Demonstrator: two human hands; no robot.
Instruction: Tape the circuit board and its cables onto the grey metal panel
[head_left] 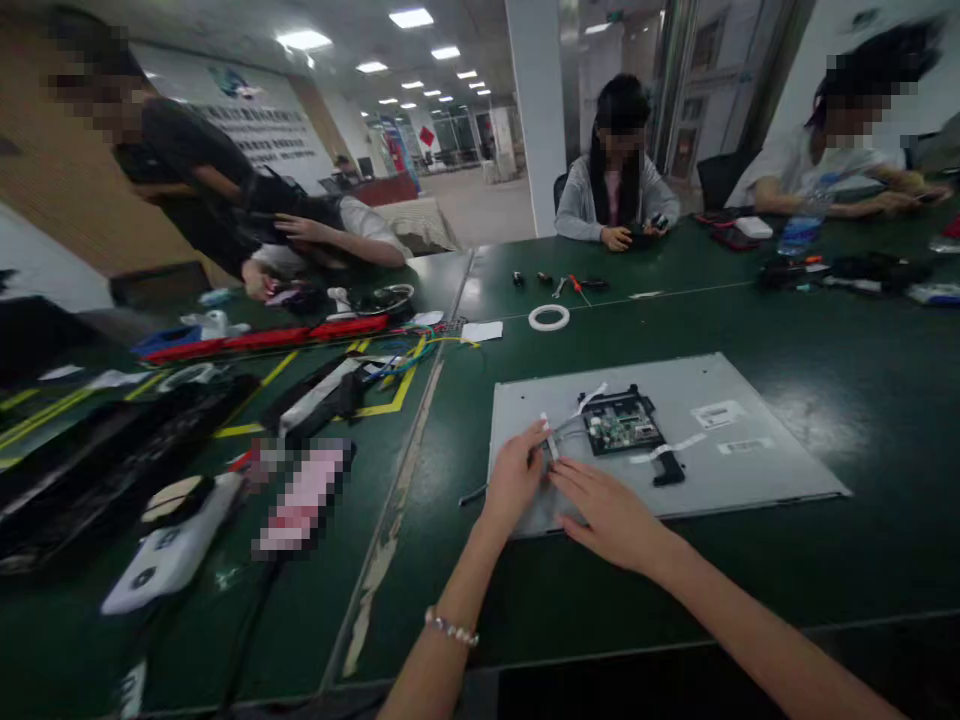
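A flat grey metal panel [757,430] lies on the green table, with a green circuit board [622,430] in a black frame at its middle. Grey cables run left from the board under a short strip of white tape [551,440]. My left hand [514,485] is closed at this strip, thumb and forefinger pinching by its upper part. Fingers stretched out and lying flat, my right hand [607,510] touches the panel at the strip's lower end. Another white tape strip [671,449] crosses toward a black part [667,468] right of the board.
Beyond the panel lie a roll of white tape [549,318] and a red-handled screwdriver [576,284]. To the left are a white phone-like device [172,545], a pink-screened phone [304,495] and black housings [112,450]. Several people work around the table.
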